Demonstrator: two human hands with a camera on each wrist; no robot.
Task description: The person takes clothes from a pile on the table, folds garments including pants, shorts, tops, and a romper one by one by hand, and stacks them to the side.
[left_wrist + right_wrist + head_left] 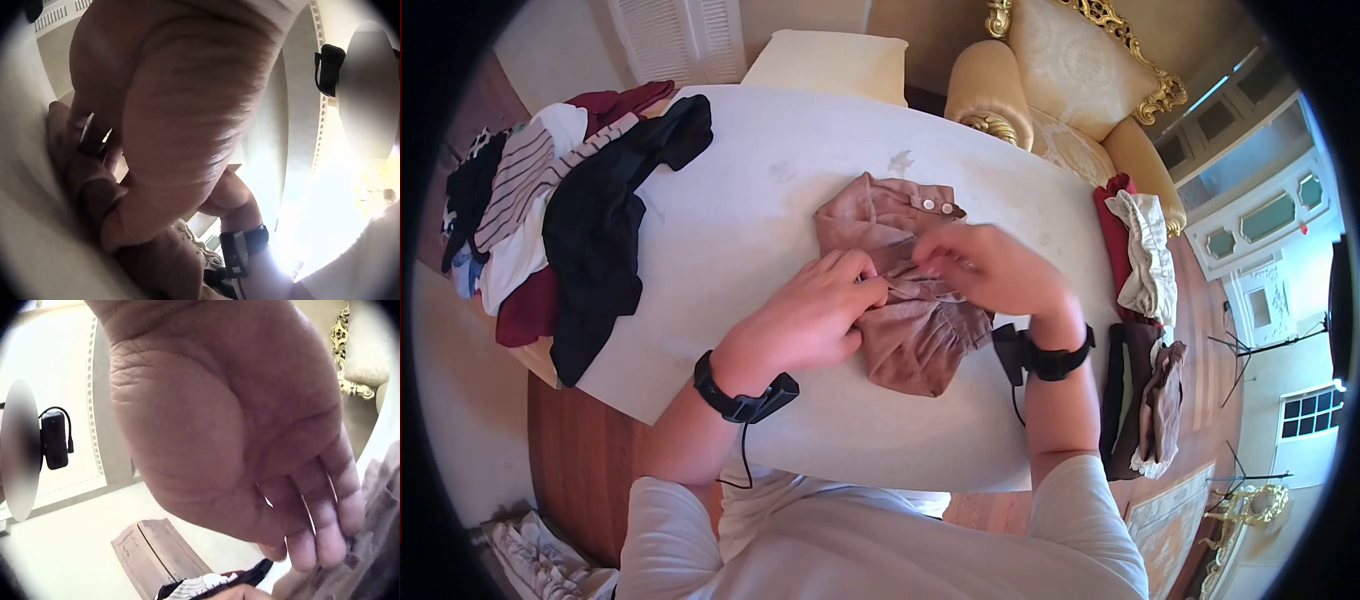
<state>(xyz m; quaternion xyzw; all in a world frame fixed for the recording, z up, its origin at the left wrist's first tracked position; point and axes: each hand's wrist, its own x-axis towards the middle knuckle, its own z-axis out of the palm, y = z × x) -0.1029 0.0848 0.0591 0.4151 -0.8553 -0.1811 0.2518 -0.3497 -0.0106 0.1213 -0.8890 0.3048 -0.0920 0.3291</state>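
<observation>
A brown garment [925,350] with gathered fabric and two light buttons lies crumpled on the white table [730,220]. My left hand [805,310] pinches its left side between thumb and fingers; in the left wrist view that hand [181,106] is close against the brown cloth [159,269]. Over the garment's right part is my right hand [1000,270], slightly blurred, its fingers bent loosely. The right wrist view shows the palm of this hand [250,437] and its fairly straight fingers beside the cloth [375,544]; whether they touch it I cannot tell.
A heap of clothes, with a black piece [595,240] and a striped one [525,190], covers the table's left end. Folded red and cream clothes [1142,255] and dark and brown ones [1160,400] lie along the right edge. A gold armchair [1065,140] stands beyond.
</observation>
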